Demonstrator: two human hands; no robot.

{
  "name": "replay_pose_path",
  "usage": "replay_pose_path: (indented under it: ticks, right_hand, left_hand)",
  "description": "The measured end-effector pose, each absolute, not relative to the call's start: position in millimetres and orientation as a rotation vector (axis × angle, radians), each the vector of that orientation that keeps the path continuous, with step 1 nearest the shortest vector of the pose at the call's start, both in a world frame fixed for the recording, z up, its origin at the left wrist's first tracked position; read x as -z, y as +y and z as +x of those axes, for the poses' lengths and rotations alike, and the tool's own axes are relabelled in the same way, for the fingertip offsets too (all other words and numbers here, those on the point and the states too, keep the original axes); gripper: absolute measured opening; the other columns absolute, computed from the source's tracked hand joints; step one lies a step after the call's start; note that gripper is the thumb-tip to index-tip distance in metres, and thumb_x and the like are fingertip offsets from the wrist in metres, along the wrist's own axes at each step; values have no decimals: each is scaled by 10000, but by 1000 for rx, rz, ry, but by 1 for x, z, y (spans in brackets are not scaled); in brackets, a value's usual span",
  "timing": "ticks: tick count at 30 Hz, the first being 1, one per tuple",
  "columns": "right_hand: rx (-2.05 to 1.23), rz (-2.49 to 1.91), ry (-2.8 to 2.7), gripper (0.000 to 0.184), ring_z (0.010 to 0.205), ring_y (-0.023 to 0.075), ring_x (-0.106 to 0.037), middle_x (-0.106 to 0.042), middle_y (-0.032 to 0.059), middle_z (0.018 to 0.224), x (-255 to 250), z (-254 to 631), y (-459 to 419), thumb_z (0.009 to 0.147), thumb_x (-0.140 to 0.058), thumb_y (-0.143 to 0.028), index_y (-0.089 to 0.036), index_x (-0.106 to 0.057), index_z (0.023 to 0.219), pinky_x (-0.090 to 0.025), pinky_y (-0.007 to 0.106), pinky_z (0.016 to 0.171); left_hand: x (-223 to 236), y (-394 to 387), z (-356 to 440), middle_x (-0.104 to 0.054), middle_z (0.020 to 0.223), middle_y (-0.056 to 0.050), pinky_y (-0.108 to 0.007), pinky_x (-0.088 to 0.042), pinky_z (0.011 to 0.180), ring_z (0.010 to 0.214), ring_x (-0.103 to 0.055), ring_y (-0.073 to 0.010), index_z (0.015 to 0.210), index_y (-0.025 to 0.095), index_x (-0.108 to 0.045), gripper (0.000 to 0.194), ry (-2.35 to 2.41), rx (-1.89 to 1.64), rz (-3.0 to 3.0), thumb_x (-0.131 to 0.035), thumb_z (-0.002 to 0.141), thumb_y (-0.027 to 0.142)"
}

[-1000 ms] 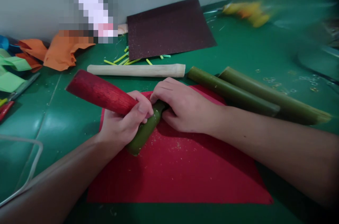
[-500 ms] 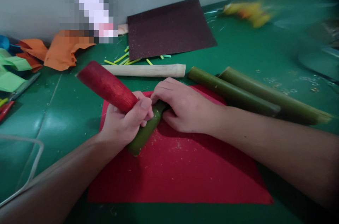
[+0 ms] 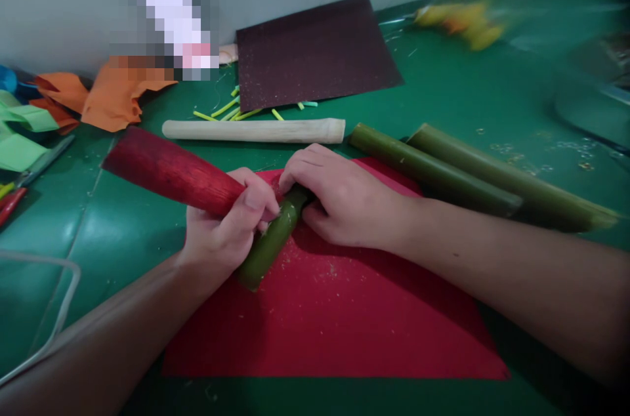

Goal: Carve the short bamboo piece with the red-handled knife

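My left hand (image 3: 229, 222) is closed around a thick red wooden handle (image 3: 170, 170), whose free end points up and left. What the handle leads to is hidden by my fingers. Under that hand lies a short green bamboo piece (image 3: 270, 245), slanting over the red sheet (image 3: 354, 324). My right hand (image 3: 344, 196) is curled over the upper end of the bamboo and holds it. Pale shavings cling near my left fingertips and dot the sheet.
Two green bamboo lengths (image 3: 438, 170) lie at right. A pale peeled stick (image 3: 256, 130) rests behind my hands, near a dark brown sheet (image 3: 315, 55). Orange paper (image 3: 111, 94) and red-handled scissors (image 3: 12, 203) are at left; a yellow object (image 3: 462, 22) stands at the back.
The red handle's free end has swung left and slightly down as my left wrist turned. My left hand moved a little left. My right hand and the bamboo stay put.
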State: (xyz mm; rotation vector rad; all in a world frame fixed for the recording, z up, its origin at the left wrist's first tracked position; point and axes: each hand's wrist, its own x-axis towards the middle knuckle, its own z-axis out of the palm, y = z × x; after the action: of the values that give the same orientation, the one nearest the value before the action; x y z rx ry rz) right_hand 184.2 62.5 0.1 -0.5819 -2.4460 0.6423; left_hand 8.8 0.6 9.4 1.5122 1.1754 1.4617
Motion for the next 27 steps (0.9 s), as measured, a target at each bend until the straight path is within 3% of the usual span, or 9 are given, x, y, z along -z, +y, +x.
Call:
replay_pose_path:
  ticks: [13,20,27]
  right_hand:
    - [-636,-630,-2411,262,978,214,-512,-600,94,1002,4,183,63,770,-443,-34,-159,-570,962,-431,363,865]
    - [-612,-577,-2441,342,996,234,-520,-589,117,1019,1,184,63,704,-465,-25,-143,-630,979,-447,398,888]
    - [-544,-566,-2454,304,988,249,-524,-592,140,1031,2,184,63,722,-479,-59,-122,-663,954,-458,421,875]
  left_hand:
    - [-9,3,9,-525,506,-2,-219,-321,377,404,-433,-75,581,185,-640,459,1199,-1464,1535,-610,906,508]
    - [-9,3,11,-526,506,-2,-226,-311,377,394,-426,-71,585,183,-647,457,1184,-1470,1517,-613,902,510]
    - [-7,2,8,-526,512,-2,-239,-321,403,396,-417,-73,610,204,-653,423,1157,-1430,1525,-612,910,499]
